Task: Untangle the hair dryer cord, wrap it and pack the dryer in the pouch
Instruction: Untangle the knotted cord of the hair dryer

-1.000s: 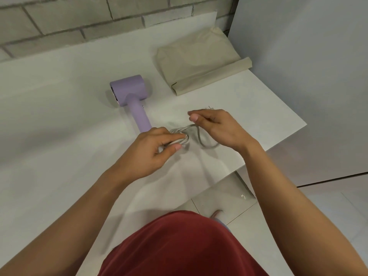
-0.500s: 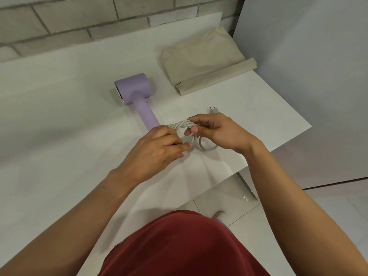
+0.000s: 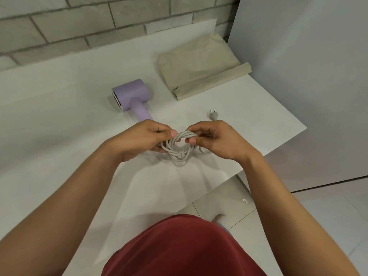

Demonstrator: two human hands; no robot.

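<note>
Fingers (image 3: 172, 133) on both sides are clenched on the grey cord (image 3: 176, 149). The left hand (image 3: 142, 139) pinches the left end of the looped bundle between thumb and curled fingers, and the right hand (image 3: 218, 139) pinches the right end the same way. From my remote seat I read neither hand as relaxed.

Working down by size, the white table (image 3: 59, 120) carries everything. At its far right corner the beige pouch (image 3: 199, 70) lies flat, its near edge folded over. It looks unfilled, so packing has not begun. Left of it and nearer to me, the lilac dryer (image 3: 132, 96) lies on its side, well apart from the pouch, with its handle pointing towards the hands. The cord sits between the hands as several loose loops, seemingly lifted just clear of the tabletop (its shadow falls below it). A twisted crossing shows at the bundle's near edge. The plug (image 3: 214, 116) rests on the table just beyond the right hand.

My judgement is that we are early to midway. The cord is gathered but that crossing still looks tangled. Left to do are a clean wrap, opening the pouch and putting the dryer inside.
</note>
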